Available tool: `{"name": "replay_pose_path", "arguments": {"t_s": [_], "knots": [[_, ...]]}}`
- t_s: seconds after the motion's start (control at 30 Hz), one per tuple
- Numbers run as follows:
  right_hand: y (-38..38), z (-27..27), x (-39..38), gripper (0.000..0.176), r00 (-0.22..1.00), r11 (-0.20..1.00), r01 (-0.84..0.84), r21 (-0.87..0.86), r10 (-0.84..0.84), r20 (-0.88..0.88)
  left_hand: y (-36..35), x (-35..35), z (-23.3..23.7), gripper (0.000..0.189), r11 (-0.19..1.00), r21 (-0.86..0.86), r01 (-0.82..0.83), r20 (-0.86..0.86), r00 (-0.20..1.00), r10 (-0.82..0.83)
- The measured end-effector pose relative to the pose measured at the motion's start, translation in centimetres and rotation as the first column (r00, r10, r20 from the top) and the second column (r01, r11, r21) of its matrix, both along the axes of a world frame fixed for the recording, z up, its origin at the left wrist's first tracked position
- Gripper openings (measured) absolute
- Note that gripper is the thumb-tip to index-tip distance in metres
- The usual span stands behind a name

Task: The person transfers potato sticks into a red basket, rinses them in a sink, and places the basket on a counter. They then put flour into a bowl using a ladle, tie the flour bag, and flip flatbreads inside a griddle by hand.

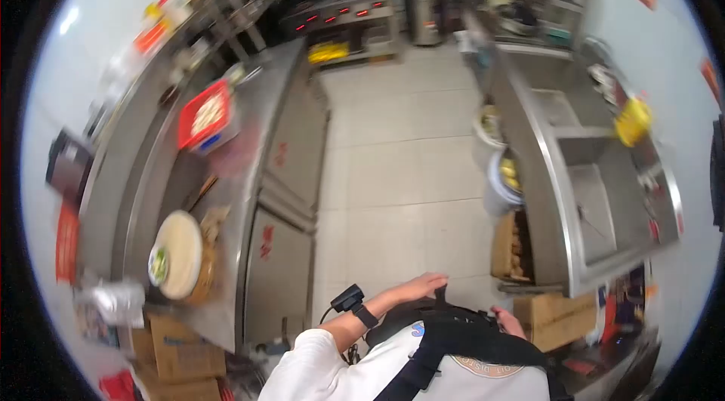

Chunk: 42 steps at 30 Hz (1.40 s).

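Black chest harness (461, 334) low in view, strapped over white top, at person's own chest. Left hand (419, 285) flat on upper strap, fingers stretched out and apart, gripping nothing. Small black device (349, 300) banded to left wrist. Right hand (510, 321) at harness's right edge, mostly hidden; cannot tell whether fingers closed. Tiled floor (393, 174) ahead. Steel counter (260, 137) at left with round pale board (180, 254) and red tray (204, 115). Steel sink (604, 208) at right, cardboard box (555, 318) below.
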State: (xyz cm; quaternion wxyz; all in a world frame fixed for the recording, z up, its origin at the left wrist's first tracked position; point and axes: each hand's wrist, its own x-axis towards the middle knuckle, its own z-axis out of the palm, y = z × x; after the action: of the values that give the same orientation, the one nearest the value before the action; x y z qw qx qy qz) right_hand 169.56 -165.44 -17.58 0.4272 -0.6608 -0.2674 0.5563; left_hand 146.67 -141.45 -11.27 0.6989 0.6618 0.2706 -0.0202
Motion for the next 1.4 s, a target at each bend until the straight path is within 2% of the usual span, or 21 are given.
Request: {"name": "replay_pose_path", "arguments": {"t_s": [0.07, 0.2, 0.27, 0.37, 0.53, 0.6, 0.7, 0.73, 0.77, 0.8, 0.83, 0.87, 0.9, 0.97, 1.03, 1.13, 1.2, 1.27, 1.33, 1.37, 1.4], "knots": [[4.2, 0.0, 2.6, 0.03, 0.97, 0.995, -0.101, 0.02, 0.094, 0.223, 2.2, -0.2, 0.1, 0.047, 0.991, 0.127, -0.043, -0.027, 0.999, 0.047], [13.4, -0.9, 2.4, 0.03, 0.937, 0.948, -0.316, -0.033, 0.318, 0.145, 3.4, -2.0, 0.9, 0.047, 0.976, 0.115, -0.187, 0.072, 0.981, 0.179], [18.1, -1.4, 0.9, 0.03, 0.897, 0.904, -0.423, -0.067, 0.428, 0.113, 6.3, -4.0, 0.9, 0.045, 0.968, -0.005, -0.25, 0.199, 0.949, 0.246], [25.8, -2.6, -0.6, 0.029, 0.807, 0.805, -0.584, -0.104, 0.59, 0.035, 12.3, -6.4, -2.9, 0.043, 0.894, 0.062, -0.443, 0.22, 0.88, 0.421], [39.0, -4.2, -0.8, 0.029, 0.598, 0.589, -0.801, -0.111, 0.796, -0.09, 23.3, -13.0, -0.6, 0.04, 0.818, -0.034, -0.575, 0.063, 0.815, 0.576], [44.5, -3.6, -0.5, 0.029, 0.541, 0.529, -0.841, -0.113, 0.831, -0.132, 27.2, -16.0, 1.0, 0.043, 0.557, -0.191, -0.809, -0.104, 0.581, 0.808], [53.0, -2.3, -0.4, 0.029, 0.498, 0.487, -0.867, -0.103, 0.854, -0.15, 32.3, -22.4, -1.0, 0.043, 0.213, -0.098, -0.972, -0.092, 0.222, 0.971], [56.0, -1.5, -1.2, 0.021, 0.615, 0.61, -0.788, -0.083, 0.786, -0.057, 33.7, -25.4, -2.0, 0.043, 0.078, -0.044, -0.996, -0.062, 0.081, 0.995], [59.0, -0.9, -2.2, 0.014, 0.721, 0.722, -0.691, -0.044, 0.692, 0.035, 34.9, -29.9, -5.0, 0.044, -0.015, 0.157, -0.987, -0.004, -0.016, 1.0], [61.7, -0.5, -3.2, 0.014, 0.71, 0.711, -0.701, -0.046, 0.703, 0.04, 35.7, -34.3, -6.8, 0.044, -0.114, 0.346, -0.931, 0.072, -0.094, 0.993], [64.8, -0.4, -4.2, 0.011, 0.678, 0.681, -0.732, -0.02, 0.731, 0.076, 36.3, -37.4, -5.5, 0.049, -0.156, 0.583, -0.797, 0.049, -0.157, 0.986], [68.0, -0.4, -5.5, 0.008, 0.648, 0.652, -0.758, 0.013, 0.752, 0.118, 36.9, -39.3, -3.4, 0.05, -0.283, 0.699, -0.657, 0.061, -0.339, 0.939], [71.0, -0.3, -7.0, 0.008, 0.646, 0.649, -0.761, 0.026, 0.752, 0.134, 36.8, -44.6, -6.5, 0.052, -0.325, 0.744, -0.584, 0.171, -0.304, 0.937], [76.3, 0.0, -11.1, 0.011, 0.512, 0.523, -0.85, -0.06, 0.848, 0.138, 37.5, -50.6, -5.9, 0.053, -0.26, 0.887, -0.381, 0.104, -0.385, 0.917], [80.2, 1.8, -16.5, 0.012, 0.398, 0.448, -0.877, -0.172, 0.879, 0.262, 39.0, -52.5, -4.9, 0.054, -0.201, 0.915, -0.351, -0.068, -0.623, 0.779], [87.0, 3.5, -25.3, 0.015, 0.182, 0.223, -0.969, -0.102, 0.933, 0.309, 42.3, -51.8, -8.7, 0.05, -0.12, 0.963, -0.24, -0.126, -0.799, 0.587], [93.3, 4.4, -31.5, 0.014, 0.19, 0.179, -0.982, 0.062, 0.93, 0.314, 43.8, -51.6, -11.4, 0.044, -0.375, 0.904, -0.205, 0.16, -0.652, 0.741], [100.9, 4.5, -39.1, 0.017, 0.233, 0.142, -0.952, 0.272, 0.911, 0.34, 47.2, -48.7, -10.1, 0.037, -0.415, 0.861, -0.293, 0.213, -0.533, 0.819], [105.6, 12.1, -49.1, 0.037, 0.414, 0.382, -0.895, 0.228, 0.903, 0.112, 50.1, -46.5, -8.9, 0.034, -0.359, 0.891, -0.277, 0.202, -0.467, 0.861], [108.2, 13.0, -53.3, 0.055, 0.496, 0.458, -0.85, 0.262, 0.863, 0.101, 50.9, -46.6, -7.6, 0.034, -0.356, 0.894, -0.274, 0.195, -0.476, 0.857], [110.9, 13.3, -56.7, 0.062, 0.561, 0.56, -0.801, 0.212, 0.825, -0.061, 51.7, -46.8, -6.0, 0.034, -0.317, 0.887, -0.334, 0.124, -0.49, 0.863]]}}
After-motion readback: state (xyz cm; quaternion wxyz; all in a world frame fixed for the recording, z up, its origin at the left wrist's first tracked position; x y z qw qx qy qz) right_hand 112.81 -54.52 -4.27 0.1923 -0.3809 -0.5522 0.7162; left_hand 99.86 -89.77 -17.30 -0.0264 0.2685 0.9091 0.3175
